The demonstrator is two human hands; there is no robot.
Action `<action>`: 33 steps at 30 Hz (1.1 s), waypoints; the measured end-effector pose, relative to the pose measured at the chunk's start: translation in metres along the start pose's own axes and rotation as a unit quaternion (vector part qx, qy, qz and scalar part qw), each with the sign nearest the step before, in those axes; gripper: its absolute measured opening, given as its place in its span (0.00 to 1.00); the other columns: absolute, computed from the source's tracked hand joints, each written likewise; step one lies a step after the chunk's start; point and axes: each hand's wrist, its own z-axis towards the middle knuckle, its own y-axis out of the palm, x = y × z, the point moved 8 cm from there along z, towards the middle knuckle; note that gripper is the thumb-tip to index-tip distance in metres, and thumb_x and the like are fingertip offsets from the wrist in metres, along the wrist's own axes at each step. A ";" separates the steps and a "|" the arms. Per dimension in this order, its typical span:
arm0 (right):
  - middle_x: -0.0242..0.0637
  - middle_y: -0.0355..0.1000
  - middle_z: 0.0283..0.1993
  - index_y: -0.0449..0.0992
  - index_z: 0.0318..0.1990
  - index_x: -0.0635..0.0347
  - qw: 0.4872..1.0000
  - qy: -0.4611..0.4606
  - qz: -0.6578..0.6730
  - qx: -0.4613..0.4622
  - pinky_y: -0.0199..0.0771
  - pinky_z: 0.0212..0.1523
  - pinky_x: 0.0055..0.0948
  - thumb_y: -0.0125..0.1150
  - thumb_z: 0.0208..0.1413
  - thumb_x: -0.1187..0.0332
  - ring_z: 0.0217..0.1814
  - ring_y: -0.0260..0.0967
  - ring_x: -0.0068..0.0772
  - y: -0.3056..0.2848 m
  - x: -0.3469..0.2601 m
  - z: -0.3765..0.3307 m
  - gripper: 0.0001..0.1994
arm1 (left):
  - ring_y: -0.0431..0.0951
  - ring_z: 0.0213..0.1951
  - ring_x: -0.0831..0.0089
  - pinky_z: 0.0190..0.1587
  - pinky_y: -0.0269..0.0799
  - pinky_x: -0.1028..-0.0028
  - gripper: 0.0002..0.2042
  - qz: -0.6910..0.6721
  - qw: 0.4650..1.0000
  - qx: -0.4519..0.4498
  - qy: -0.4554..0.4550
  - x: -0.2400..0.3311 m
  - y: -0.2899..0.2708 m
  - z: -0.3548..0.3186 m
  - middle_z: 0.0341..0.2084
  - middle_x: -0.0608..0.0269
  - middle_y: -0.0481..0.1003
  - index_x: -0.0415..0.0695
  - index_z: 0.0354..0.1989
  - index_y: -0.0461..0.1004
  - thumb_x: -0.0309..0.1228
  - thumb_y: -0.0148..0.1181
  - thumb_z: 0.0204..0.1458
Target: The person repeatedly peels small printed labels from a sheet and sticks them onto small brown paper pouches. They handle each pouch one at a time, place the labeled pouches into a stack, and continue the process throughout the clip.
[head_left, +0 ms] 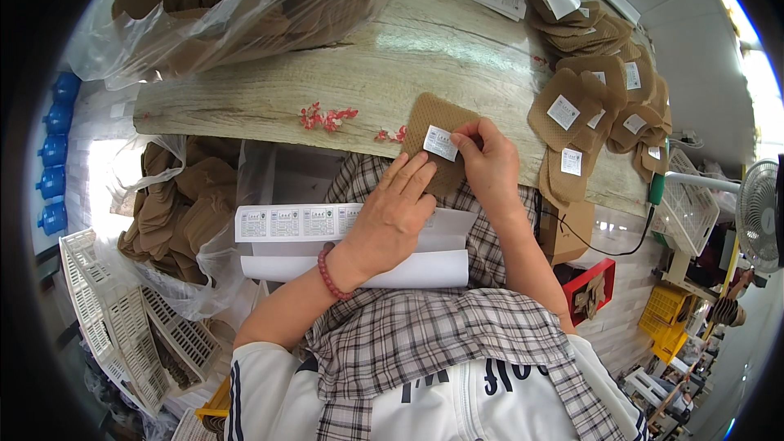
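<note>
A brown textured pad (pixel 427 114) with rounded corners lies across the near edge of the table, a white printed label (pixel 439 144) on its face. Thumb and fingers of my right hand (pixel 490 159) pinch the label's right edge. My left hand (pixel 388 216), with a red bead bracelet at the wrist, has its fingers stretched out, their tips resting at the pad's lower left side. Beneath that hand a sheet of labels (pixel 302 223) spreads over my lap, its white backing curled into a roll (pixel 408 269). The pad's lower end is partly hidden by my hands.
Labelled brown pads (pixel 563 110) are heaped on the table's right side. A large clear plastic bag (pixel 245 28) of brown pieces stands at the back left, another bag (pixel 188 196) below left. Red scraps (pixel 327 117) lie near the table edge. A green-handled tool (pixel 657 188) is at right.
</note>
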 end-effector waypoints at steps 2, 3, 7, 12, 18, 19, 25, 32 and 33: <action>0.38 0.76 0.27 0.78 0.34 0.58 1.000 -0.002 -0.003 0.005 0.72 0.33 0.36 0.65 0.55 0.67 0.29 0.74 0.39 0.000 -0.002 -0.001 0.05 | 0.61 0.67 0.48 0.70 0.56 0.50 0.03 -0.006 1.000 0.001 -0.004 0.000 -0.001 0.000 0.60 0.42 0.66 0.36 0.28 0.72 0.17 0.52 0.47; 0.39 0.77 0.27 0.77 0.34 0.58 1.000 -0.006 -0.004 0.008 0.72 0.33 0.36 0.65 0.55 0.68 0.29 0.74 0.39 0.000 -0.001 -0.001 0.05 | 0.60 0.67 0.48 0.70 0.56 0.51 0.03 -0.009 1.000 0.002 -0.006 0.000 -0.001 0.000 0.60 0.42 0.65 0.36 0.28 0.72 0.17 0.52 0.47; 0.39 0.77 0.28 0.77 0.33 0.58 0.999 -0.031 -0.015 0.024 0.73 0.33 0.37 0.66 0.55 0.68 0.30 0.75 0.41 -0.002 -0.007 -0.002 0.05 | 0.57 0.70 0.47 0.71 0.55 0.53 0.03 -0.020 1.000 0.006 -0.006 0.003 -0.006 0.003 0.64 0.41 0.62 0.36 0.27 0.72 0.17 0.52 0.47; 0.39 0.76 0.28 0.76 0.33 0.58 0.998 -0.045 -0.033 0.038 0.72 0.32 0.39 0.65 0.54 0.69 0.29 0.74 0.42 -0.002 -0.010 -0.006 0.05 | 0.54 0.71 0.46 0.71 0.55 0.54 0.02 0.011 0.999 -0.030 -0.015 0.002 0.000 0.004 0.67 0.39 0.59 0.35 0.28 0.71 0.17 0.52 0.48; 0.37 0.73 0.31 0.76 0.40 0.58 0.975 -0.154 -0.125 0.097 0.72 0.30 0.38 0.66 0.51 0.71 0.32 0.73 0.41 0.004 -0.021 -0.017 0.09 | 0.55 0.70 0.44 0.70 0.56 0.53 0.02 0.027 0.999 -0.020 -0.024 0.004 0.001 0.005 0.65 0.37 0.60 0.32 0.30 0.69 0.15 0.50 0.50; 0.37 0.72 0.32 0.76 0.44 0.57 0.967 -0.175 -0.149 0.106 0.72 0.30 0.37 0.67 0.51 0.72 0.33 0.73 0.40 0.006 -0.024 -0.019 0.12 | 0.55 0.70 0.44 0.70 0.56 0.53 0.02 0.025 0.999 -0.016 -0.026 0.004 0.001 0.005 0.65 0.37 0.60 0.32 0.30 0.68 0.15 0.50 0.50; 0.40 0.70 0.41 0.68 0.63 0.55 0.949 -0.199 -0.152 0.192 0.75 0.33 0.37 0.65 0.48 0.75 0.39 0.72 0.41 -0.007 -0.037 -0.030 0.30 | 0.56 0.69 0.43 0.69 0.58 0.53 0.01 0.037 0.999 -0.017 -0.026 0.004 0.005 0.004 0.65 0.37 0.61 0.32 0.29 0.68 0.16 0.50 0.51; 0.40 0.69 0.44 0.74 0.53 0.55 0.958 -0.148 -0.085 0.230 0.75 0.39 0.39 0.60 0.51 0.78 0.43 0.71 0.44 -0.035 0.010 -0.021 0.20 | 0.58 0.68 0.44 0.68 0.58 0.53 0.02 0.066 0.998 -0.013 -0.013 0.006 0.009 0.004 0.65 0.39 0.61 0.33 0.29 0.69 0.18 0.53 0.52; 0.40 0.70 0.43 0.75 0.53 0.55 0.962 -0.138 -0.076 0.225 0.74 0.39 0.39 0.62 0.51 0.76 0.43 0.71 0.43 -0.036 0.011 -0.020 0.19 | 0.58 0.68 0.44 0.68 0.58 0.54 0.02 0.072 0.997 -0.014 -0.011 0.007 0.009 0.004 0.65 0.39 0.61 0.33 0.30 0.69 0.18 0.54 0.52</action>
